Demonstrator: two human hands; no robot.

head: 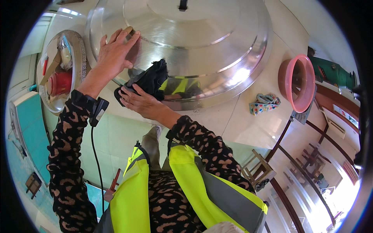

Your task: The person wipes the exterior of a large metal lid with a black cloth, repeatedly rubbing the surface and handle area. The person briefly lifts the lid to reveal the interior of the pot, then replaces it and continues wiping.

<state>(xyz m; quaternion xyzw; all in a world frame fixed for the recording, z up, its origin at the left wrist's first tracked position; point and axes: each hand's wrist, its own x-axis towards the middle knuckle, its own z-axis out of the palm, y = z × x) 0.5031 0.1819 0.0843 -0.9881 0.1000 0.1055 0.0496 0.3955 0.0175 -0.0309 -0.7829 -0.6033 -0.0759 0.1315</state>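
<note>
A large round metal lid (pixel 186 35), shiny and stepped in rings, lies on the pale tiled counter before me. A dark handle (pixel 183 5) stands at its middle. My left hand (pixel 115 55) rests on the lid's left part, fingers spread, holding nothing. Lower down, at the lid's near left edge, my right hand (pixel 145 103) holds a bunched black cloth (pixel 151 80) against the metal. Part of the cloth sticks out past my fingers to the left. The lid mirrors my hand and the yellow vest.
At the left sits an oval tray (pixel 78 38) with a red container (pixel 59 83), a plastic-wrapped item and a red pen-like object (pixel 45 65). A pink plastic basin (pixel 310 78) and a polka-dot cloth (pixel 263 104) are at the right. A wooden stool (pixel 259 169) stands below the counter.
</note>
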